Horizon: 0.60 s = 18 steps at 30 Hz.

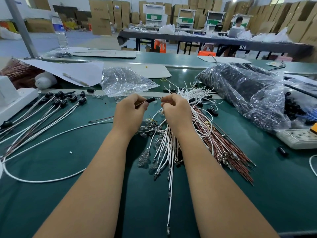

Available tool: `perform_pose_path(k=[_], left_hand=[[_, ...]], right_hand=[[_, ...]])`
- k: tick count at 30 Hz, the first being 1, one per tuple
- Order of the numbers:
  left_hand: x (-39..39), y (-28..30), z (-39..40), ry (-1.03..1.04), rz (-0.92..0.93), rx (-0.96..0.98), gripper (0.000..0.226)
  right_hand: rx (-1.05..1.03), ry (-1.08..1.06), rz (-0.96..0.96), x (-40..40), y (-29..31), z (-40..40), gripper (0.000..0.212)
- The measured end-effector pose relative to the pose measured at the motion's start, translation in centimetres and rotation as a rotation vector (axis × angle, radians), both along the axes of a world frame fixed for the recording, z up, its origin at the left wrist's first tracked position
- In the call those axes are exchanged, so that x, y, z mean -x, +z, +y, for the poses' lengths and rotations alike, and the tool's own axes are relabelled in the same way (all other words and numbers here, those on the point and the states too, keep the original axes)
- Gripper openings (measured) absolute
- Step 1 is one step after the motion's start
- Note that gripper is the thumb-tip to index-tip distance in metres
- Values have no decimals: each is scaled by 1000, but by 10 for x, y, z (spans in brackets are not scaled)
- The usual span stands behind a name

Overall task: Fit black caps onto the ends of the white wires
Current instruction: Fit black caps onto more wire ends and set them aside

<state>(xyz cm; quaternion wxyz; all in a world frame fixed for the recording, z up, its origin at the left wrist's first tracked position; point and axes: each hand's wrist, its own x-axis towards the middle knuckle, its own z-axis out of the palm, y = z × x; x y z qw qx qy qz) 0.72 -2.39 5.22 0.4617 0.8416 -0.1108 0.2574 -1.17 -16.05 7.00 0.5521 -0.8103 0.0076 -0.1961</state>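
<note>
My left hand pinches a small black cap with a thin brown wire trailing from it under the fingers. My right hand pinches a wire's metal end right at the cap's open side; which wire it is stays hidden by the fingers. Both hands hover above the green table. Under my right wrist lies a bundle of white wires beside a bundle of brown wires. At the left lie several wires with black caps fitted.
A clear bag of small parts sits behind my hands. A large bag of black caps fills the right. A power strip lies at the right edge, and a white box stands at the left. A person sits far behind.
</note>
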Motion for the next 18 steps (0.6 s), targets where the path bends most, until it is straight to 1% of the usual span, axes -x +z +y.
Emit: perform_pose_path(k=[4,9,14,18], left_hand=[[2,1,0,-25,-15,7,3],[2,1,-1,-56,-22,8,3],[1,-1,0,-75,8,12,7],[3,1,-4,-146,38,32,9]], right_hand=[[-64,-21,-19,0,1,-1,16],[-29,-31,-82,-1,0,-4,11],[-36,-13,-89,-1,-1,-4,11],[-33,3,-92,-1,-1,-4,12]])
